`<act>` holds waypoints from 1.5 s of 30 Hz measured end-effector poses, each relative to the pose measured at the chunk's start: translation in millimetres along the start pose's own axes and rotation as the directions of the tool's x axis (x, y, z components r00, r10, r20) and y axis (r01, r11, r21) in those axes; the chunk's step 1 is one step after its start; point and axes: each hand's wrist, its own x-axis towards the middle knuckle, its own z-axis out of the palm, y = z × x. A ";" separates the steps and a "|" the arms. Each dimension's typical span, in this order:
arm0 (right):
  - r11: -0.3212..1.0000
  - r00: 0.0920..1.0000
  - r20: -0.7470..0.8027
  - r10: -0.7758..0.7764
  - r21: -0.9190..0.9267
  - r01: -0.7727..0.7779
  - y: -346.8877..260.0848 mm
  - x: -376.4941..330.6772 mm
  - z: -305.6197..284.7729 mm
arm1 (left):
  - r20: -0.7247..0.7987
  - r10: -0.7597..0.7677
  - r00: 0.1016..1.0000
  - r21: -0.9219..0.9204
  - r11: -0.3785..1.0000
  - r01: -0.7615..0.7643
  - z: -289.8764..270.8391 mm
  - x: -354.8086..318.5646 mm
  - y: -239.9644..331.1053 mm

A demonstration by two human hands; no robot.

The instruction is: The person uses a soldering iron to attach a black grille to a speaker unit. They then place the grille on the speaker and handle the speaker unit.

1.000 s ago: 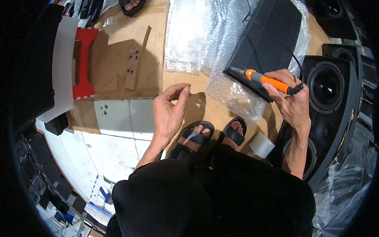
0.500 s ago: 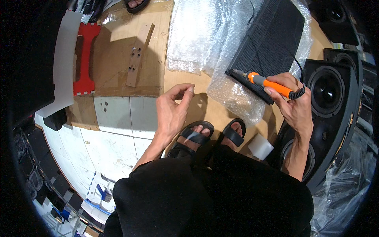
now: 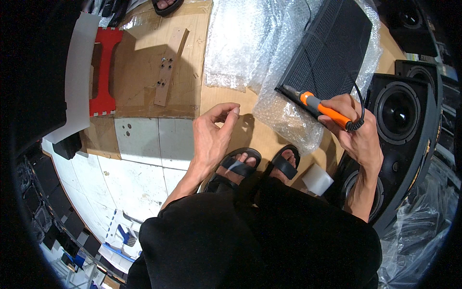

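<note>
The right hand [image 3: 358,132] is closed around an orange-handled soldering iron [image 3: 315,106], its dark tip just touching the near corner of the black speaker grille [image 3: 332,48]. That grille lies on bubble wrap [image 3: 250,43] spread over the cardboard floor sheet [image 3: 144,62]. The left hand [image 3: 211,135] hovers left of the grille, half open, thumb and forefinger nearly pinched; whether they hold anything cannot be told.

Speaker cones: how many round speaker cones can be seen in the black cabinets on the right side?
3. One large cone beside the right hand, one lower cone partly hidden behind the forearm, one cone at the top right. More may be hidden.
</note>
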 end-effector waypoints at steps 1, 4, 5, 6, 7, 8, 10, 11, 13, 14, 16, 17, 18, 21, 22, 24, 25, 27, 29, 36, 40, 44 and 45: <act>1.000 1.000 0.009 0.000 0.008 0.000 0.0 -0.9 -0.2 | 0.002 -0.006 1.000 -0.003 1.000 0.006 0.0 0.0 0.0; 1.000 1.000 -0.025 0.017 0.018 -0.017 1.4 -2.8 -2.5 | 0.003 -0.025 1.000 -0.006 1.000 0.025 -1.9 -1.0 1.1; 0.999 0.998 -0.038 0.049 0.019 -0.048 1.9 -4.6 -5.8 | 0.006 -0.030 1.000 -0.007 1.000 0.030 -1.8 -0.8 1.9; 0.996 0.995 -0.051 0.082 0.021 -0.081 1.9 -7.4 -10.4 | 0.009 -0.027 1.000 -0.016 0.999 0.027 -1.6 -0.4 2.1; 0.993 0.991 -0.067 0.118 0.023 -0.116 1.4 -10.3 -15.1 | 0.015 -0.023 1.000 -0.024 0.999 0.024 -1.4 0.1 1.8; 0.987 0.983 -0.088 0.162 0.019 -0.161 1.0 -13.4 -20.9 | 0.022 -0.021 1.000 -0.033 0.999 0.021 0.1 0.2 1.2; 0.979 0.969 -0.138 0.204 -0.001 -0.206 8.2 -22.8 -33.5 | 0.011 -0.006 1.000 -0.028 1.000 0.007 1.2 1.7 -0.1; 0.966 0.955 -0.155 0.254 -0.010 -0.258 10.5 -27.5 -42.2 | 0.019 0.001 1.000 -0.032 0.999 -0.001 3.8 2.8 -1.8; 0.949 0.937 -0.173 0.304 -0.029 -0.313 18.6 -32.7 -53.1 | -0.001 0.008 1.000 -0.028 1.000 -0.008 4.0 4.2 -8.0; 0.926 0.931 -0.153 0.332 -0.136 -0.352 22.8 -35.1 -57.8 | 0.009 0.011 1.000 -0.048 0.999 -0.011 5.4 3.6 -9.2; 0.884 0.921 -0.148 0.361 -0.261 -0.389 28.8 -37.7 -66.8 | 0.006 0.003 1.000 -0.062 0.998 -0.003 7.7 2.3 -2.3; 0.864 0.930 -0.169 0.326 -0.346 -0.366 37.0 -44.3 -66.2 | -0.010 -0.017 1.000 -0.059 0.998 0.016 7.8 1.8 -0.4; 0.869 0.913 -0.201 0.354 -0.291 -0.401 37.9 -50.5 -65.7 | -0.003 -0.008 1.000 -0.066 0.998 0.007 9.1 0.7 1.5; 0.830 0.843 -0.256 0.473 -0.190 -0.524 35.8 -71.9 -64.9 | 0.014 -0.003 1.000 -0.046 0.999 0.004 10.3 0.0 4.8; 0.808 0.815 -0.266 0.515 -0.167 -0.566 35.2 -78.7 -64.3 | 0.020 0.005 1.000 -0.048 0.999 -0.004 10.9 1.4 3.4; 0.808 0.812 -0.291 0.505 -0.171 -0.564 39.0 -94.1 -59.6 | 0.017 0.008 1.000 -0.029 1.000 -0.008 10.0 1.7 4.5; 0.809 0.813 -0.302 0.499 -0.175 -0.561 40.2 -100.1 -58.2 | 0.015 0.010 1.000 -0.021 1.000 -0.009 10.6 1.5 4.9; 0.813 0.806 -0.322 0.497 -0.151 -0.562 37.4 -105.6 -52.5 | 0.026 0.008 1.000 -0.011 1.000 -0.008 10.6 0.9 4.8; 0.810 0.798 -0.325 0.508 -0.135 -0.570 34.6 -109.9 -48.8 | 0.034 0.003 0.999 0.008 1.000 -0.003 11.4 -0.1 6.8; 0.854 0.842 -0.294 0.452 -0.131 -0.504 32.2 -115.5 -38.2 | 0.019 0.007 1.000 0.012 1.000 -0.007 10.5 0.7 4.7; 0.839 0.836 -0.275 0.475 -0.142 -0.525 35.6 -120.2 -33.7 | 0.014 0.009 1.000 0.019 1.000 -0.009 11.7 -0.7 8.0; 0.834 0.828 -0.254 0.499 -0.117 -0.539 32.6 -118.0 -33.4 | 0.012 0.010 1.000 -0.006 1.000 -0.010 9.9 -0.7 5.3; 0.831 0.826 -0.249 0.505 -0.119 -0.544 31.3 -117.7 -33.6 | 0.009 0.011 1.000 -0.009 1.000 -0.011 10.1 -0.9 5.1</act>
